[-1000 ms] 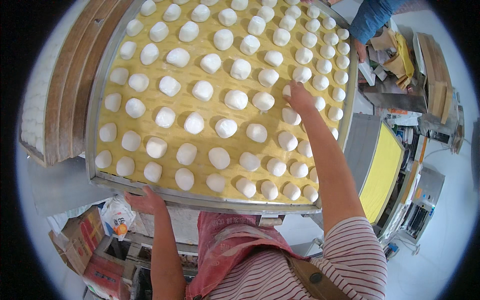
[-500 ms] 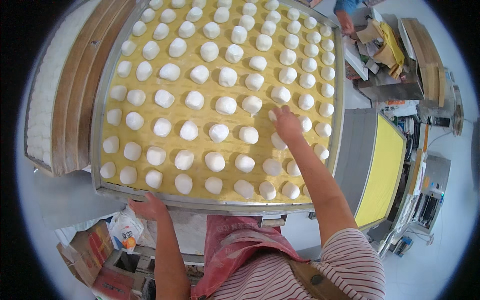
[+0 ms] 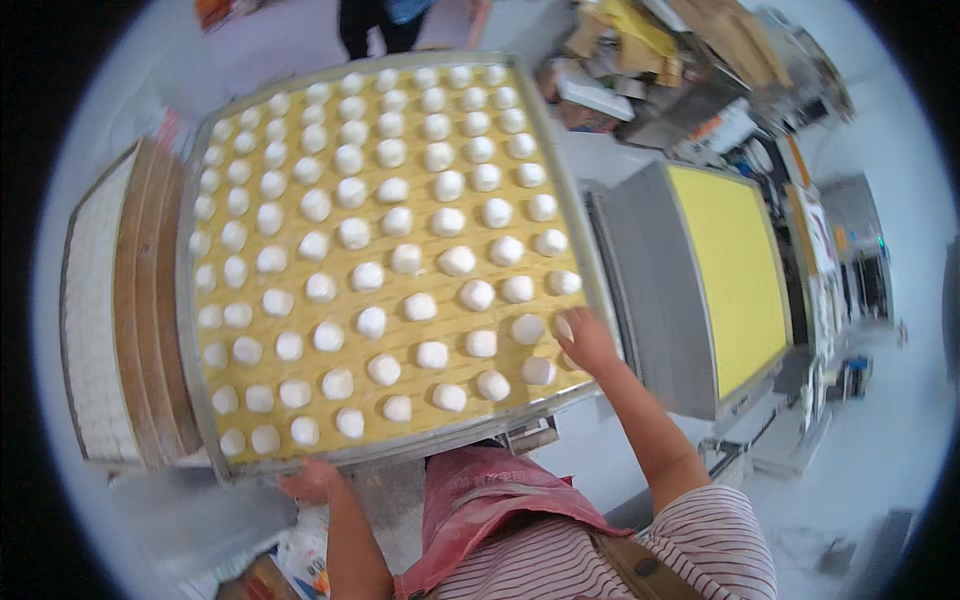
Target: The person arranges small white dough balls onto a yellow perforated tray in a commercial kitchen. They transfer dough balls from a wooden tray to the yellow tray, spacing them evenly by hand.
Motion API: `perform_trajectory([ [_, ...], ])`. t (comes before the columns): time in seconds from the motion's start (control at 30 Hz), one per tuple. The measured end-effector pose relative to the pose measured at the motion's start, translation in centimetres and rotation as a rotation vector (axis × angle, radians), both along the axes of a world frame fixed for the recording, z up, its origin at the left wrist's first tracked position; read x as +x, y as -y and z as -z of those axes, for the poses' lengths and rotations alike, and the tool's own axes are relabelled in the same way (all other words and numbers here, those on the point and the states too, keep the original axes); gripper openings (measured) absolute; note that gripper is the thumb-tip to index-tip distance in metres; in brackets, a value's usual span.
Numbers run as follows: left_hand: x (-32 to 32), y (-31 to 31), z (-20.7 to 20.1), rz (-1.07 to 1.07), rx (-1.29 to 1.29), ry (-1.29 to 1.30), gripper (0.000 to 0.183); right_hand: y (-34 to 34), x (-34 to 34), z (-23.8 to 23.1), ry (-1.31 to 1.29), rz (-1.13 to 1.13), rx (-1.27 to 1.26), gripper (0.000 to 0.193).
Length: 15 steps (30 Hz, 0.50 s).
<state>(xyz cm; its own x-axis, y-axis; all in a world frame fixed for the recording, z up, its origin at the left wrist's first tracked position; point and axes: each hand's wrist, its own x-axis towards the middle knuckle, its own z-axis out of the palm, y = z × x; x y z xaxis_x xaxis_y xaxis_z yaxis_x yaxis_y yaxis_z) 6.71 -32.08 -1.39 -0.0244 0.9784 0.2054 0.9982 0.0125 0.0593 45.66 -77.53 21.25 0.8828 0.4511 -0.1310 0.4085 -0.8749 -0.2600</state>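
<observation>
A large metal-framed tray [image 3: 395,449] with a yellow mesh surface fills the middle of the view, bearing rows of round white dough buns [image 3: 457,261]. At the tray's right side, my right hand [image 3: 590,343] has its fingers closed on a dough bun [image 3: 565,326] in the rightmost part of the rows. The bun is partly hidden by those fingers. My left hand [image 3: 312,482] is at the front edge near the left corner, touching the metal frame, its fingers stretched leftward and thumb apart; it holds no bun.
Stacked wooden-sided trays [image 3: 158,310] of white pieces stand on the left. To the right is a grey-sided unit with a yellow mesh top [image 3: 730,270]. Behind it are cardboard and paper scraps [image 3: 620,40]. Another person's dark-trousered legs [image 3: 380,25] show beyond the tray.
The view has shifted, showing more beyond the tray's far edge. My right hand has moved rightward across the buns to the tray's right side. My left hand stays by the front frame.
</observation>
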Motion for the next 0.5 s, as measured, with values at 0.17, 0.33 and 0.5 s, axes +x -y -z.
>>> perform_trajectory([
  [0.17,6.5,3.7,-7.1,0.067,-0.260,0.113,0.062,18.4,-18.2,0.7,-0.123,0.481,-0.167,0.051],
  [0.33,14.8,12.4,-9.3,1.084,-0.754,-0.384,0.057,26.3,-32.6,0.9,-0.411,0.848,-0.074,0.055],
  [0.5,27.3,40.1,-13.9,1.893,-1.045,-0.125,0.057,30.6,-39.5,3.3,-0.425,1.120,0.100,0.058],
])
